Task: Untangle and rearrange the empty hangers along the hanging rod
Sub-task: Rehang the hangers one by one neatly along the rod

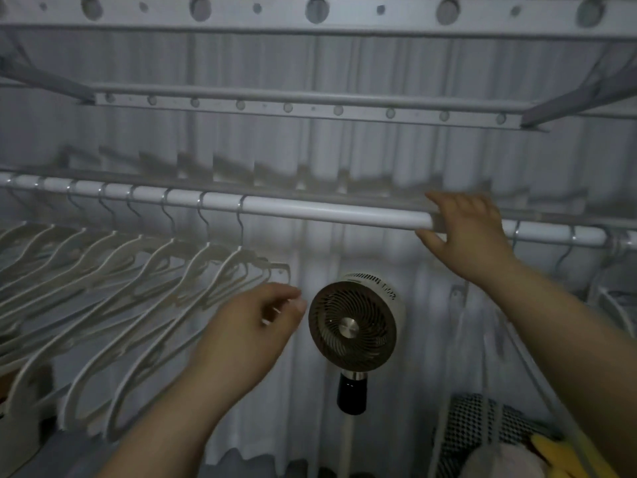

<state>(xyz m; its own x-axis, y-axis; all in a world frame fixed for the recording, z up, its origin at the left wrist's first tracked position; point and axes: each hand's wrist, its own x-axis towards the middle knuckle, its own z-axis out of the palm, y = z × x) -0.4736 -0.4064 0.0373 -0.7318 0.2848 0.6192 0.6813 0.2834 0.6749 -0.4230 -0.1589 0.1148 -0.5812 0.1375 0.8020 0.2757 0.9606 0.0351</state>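
**Right hand on the rod, stray hooks just past it**

Holds the hanging rod [331,213] loosely with the right hand [465,232]: fingers laid over the top, thumb stretched underneath, tube bracketed between. Hovers the left hand [255,326] lower down, fingers loosely curled and blurred. Cannot tell whether pinching the tip of the nearest hanger [227,267] or holding nothing.

Spans the view from side to side as a smooth, round white tube, allowing sliding along that one axis only.

Shows the main row of hangers [151,260] above and outward of the left hand, spaced along the rod and fanned in parallel. Shows two stray hooks [568,248] just beyond the right hand toward the rod's end, with the bodies mostly hidden. Leaves a bare stretch of rod between the hands. Probably falls to the right hand, the nearer one, to draw those strays inward.

Made of white moulded plastic with contoured shoulders, on thin grey wire hooks bent in an S. Likely to glide easily and snag on each other.

Below, between the hands, a round grilled fan [355,326]; under the right forearm, a mesh basket [482,432].
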